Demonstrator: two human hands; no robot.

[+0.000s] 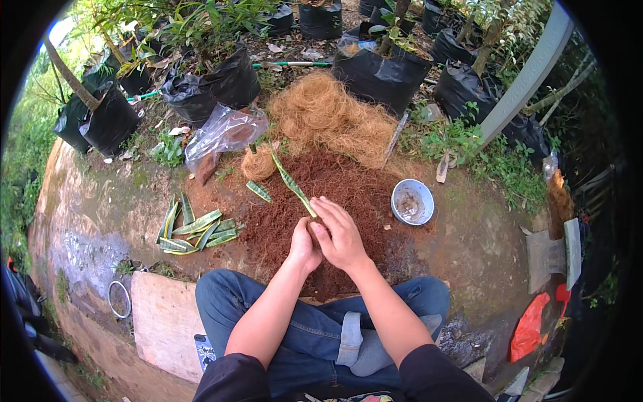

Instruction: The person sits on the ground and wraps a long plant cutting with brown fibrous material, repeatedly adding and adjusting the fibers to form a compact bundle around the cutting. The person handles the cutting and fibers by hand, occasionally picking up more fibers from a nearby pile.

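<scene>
My left hand (306, 247) and my right hand (339, 232) are cupped together around something mostly hidden, perhaps a clump of the brown material. A long variegated snake plant leaf (289, 181) rises from between them, its lower end at my right fingertips. Below lies a heap of reddish-brown coco peat (361, 201). A short leaf cutting (258, 191) rests at the heap's left edge, near a fibre-wrapped ball (258, 163) with a green stub on top. Several cut snake plant leaves (201, 228) lie piled on the ground at left. Loose coconut fibre (326, 110) is heaped behind the peat.
A small bowl (412, 202) with wet residue stands right of the peat. Beyond are a clear plastic bag (226, 131), a narrow strip (395, 138) and black planting bags (382, 75). A board (163, 321) and a phone (205, 352) lie at left, a red plastic bag (530, 326) at right.
</scene>
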